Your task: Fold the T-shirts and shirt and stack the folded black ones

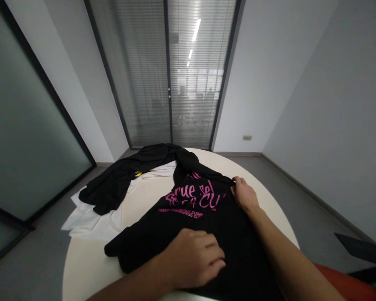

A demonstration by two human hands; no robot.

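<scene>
A black T-shirt with pink lettering lies spread over the near part of a round table. My right hand pinches its fabric at the right edge, beside the lettering. My left hand is over the lower part of the shirt with its fingers curled together; whatever is under or inside them is hidden. Near the lettering, the shirt's upper part is bunched and folded over itself. One corner of the shirt, possibly a sleeve, reaches left across the tabletop.
Another black garment with a small yellow mark lies crumpled at the table's far left, over white cloth. The pale tabletop has a curved edge. Beyond stand glass panels with blinds. Something red is at the lower right.
</scene>
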